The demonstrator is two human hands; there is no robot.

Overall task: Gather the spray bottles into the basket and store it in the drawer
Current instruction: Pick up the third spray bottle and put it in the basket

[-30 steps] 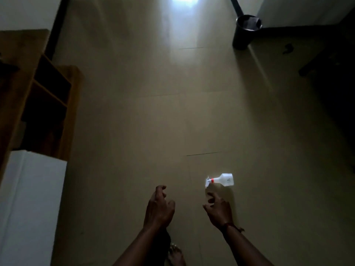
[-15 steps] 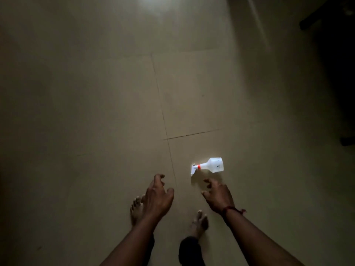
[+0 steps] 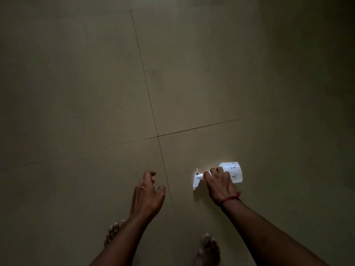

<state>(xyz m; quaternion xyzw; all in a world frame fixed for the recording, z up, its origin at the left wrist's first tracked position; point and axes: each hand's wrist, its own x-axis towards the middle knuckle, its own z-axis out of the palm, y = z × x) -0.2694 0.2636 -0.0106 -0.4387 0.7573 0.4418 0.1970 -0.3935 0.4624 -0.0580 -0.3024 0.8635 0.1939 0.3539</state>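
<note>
At the bottom edge of the frame two bare feet stand on the tiled floor (image 3: 211,73): the left foot (image 3: 112,234) in the lower left-centre, partly behind the forearm, and the right foot (image 3: 208,250) lower centre-right. Both forearms rise from the bottom edge into the lower middle of the picture.

The left hand (image 3: 148,196) hangs above the floor just left of a dark grout line (image 3: 153,114), its fingers loosely curled and spread apart, holding nothing. The right hand (image 3: 221,184), with a red thread bracelet (image 3: 230,199) at the wrist, is lower centre-right, its fingers wrapped over the neck and shoulder of a white spray bottle (image 3: 233,172). The bottle lies on its side on the floor, body pointing right, white trigger head (image 3: 196,179) to the left, with a red-orange collar between head and body (the plastic is overexposed, so small marks on it are unreadable). Whether the bottle has left the floor cannot be told.

Beyond the hands, the grout line runs up toward the upper centre, crossed mid-frame by a second line. The rest of the floor is dim and bare-looking, darker toward the right edge.
</note>
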